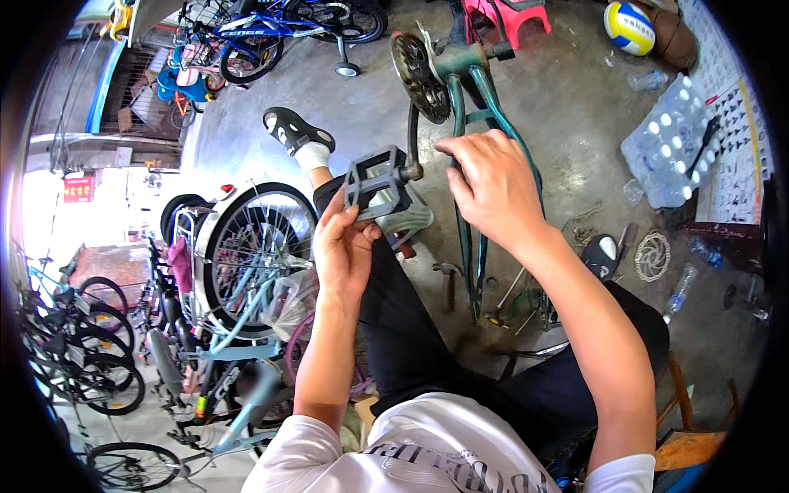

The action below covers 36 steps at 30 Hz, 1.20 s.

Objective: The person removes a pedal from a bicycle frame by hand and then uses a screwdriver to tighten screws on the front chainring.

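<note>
My left hand (345,246) has its fingers closed on a grey platform pedal (380,182). The pedal sits at the end of a dark crank arm (413,135), which hangs from a toothed chainring (421,78). My right hand (496,187) lies over the rear tubes of a green bicycle frame (485,86), its fingers bent around the near tube just right of the pedal. Its thumb and forefinger point toward the crank, and its other fingertips are partly hidden. The frame stands in front of me between my legs.
On the floor lie a hammer (448,283), a screwdriver (496,319) and a brake disc (652,256). Packed water bottles (670,148) and a ball (629,29) are at the right. Parked bicycles (255,263) crowd the left; a red stool (518,18) stands at the back.
</note>
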{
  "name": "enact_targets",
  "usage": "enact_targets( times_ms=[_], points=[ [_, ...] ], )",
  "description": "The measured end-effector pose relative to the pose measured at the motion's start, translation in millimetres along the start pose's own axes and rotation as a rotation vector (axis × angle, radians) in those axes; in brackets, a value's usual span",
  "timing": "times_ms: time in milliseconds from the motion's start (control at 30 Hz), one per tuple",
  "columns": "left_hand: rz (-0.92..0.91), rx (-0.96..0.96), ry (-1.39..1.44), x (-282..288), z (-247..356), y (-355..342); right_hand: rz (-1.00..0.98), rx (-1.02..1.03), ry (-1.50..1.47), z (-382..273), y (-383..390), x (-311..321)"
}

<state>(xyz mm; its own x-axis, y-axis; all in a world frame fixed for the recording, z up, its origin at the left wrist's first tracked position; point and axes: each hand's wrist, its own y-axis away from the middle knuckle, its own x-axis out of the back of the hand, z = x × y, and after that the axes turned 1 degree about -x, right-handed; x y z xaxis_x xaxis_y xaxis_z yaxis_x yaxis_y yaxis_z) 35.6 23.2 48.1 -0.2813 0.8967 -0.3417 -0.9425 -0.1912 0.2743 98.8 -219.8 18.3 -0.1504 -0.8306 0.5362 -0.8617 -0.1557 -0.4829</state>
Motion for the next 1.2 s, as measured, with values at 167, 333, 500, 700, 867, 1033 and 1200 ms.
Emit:
enact_targets(
  times_ms=[167,333,500,700,867,1033,1200],
  points=[
    [-0.039,-0.057,0.066,0.3,26.3,-1.3,-0.051,-0.086,-0.264,-11.9,-12.2,-15.6],
    [-0.056,-0.116,0.034,-4.7,45.5,-9.9,-0.033,-0.110,-0.464,-8.7,-32.8,-20.3],
    [-0.068,-0.139,-0.012,-9.9,51.9,-15.9,0.079,-0.063,-0.512,-5.2,-45.1,-29.1],
    [-0.026,-0.223,-0.075,-17.9,52.5,-24.7,0.069,-0.081,-0.533,-9.0,-52.9,-28.5],
    [0.200,-0.359,-0.615,-29.2,47.1,-26.2,0.038,-0.059,-0.543,-9.6,-61.7,-27.3],
    [0.404,-0.836,-1.117,-49.0,57.9,-15.5,0.047,-0.080,-0.565,-13.1,-67.0,-26.7],
    [0.398,-1.188,-1.200,-76.2,44.1,-3.1,0.050,-0.081,-0.590,-13.6,-66.8,-27.8]
  ],
)
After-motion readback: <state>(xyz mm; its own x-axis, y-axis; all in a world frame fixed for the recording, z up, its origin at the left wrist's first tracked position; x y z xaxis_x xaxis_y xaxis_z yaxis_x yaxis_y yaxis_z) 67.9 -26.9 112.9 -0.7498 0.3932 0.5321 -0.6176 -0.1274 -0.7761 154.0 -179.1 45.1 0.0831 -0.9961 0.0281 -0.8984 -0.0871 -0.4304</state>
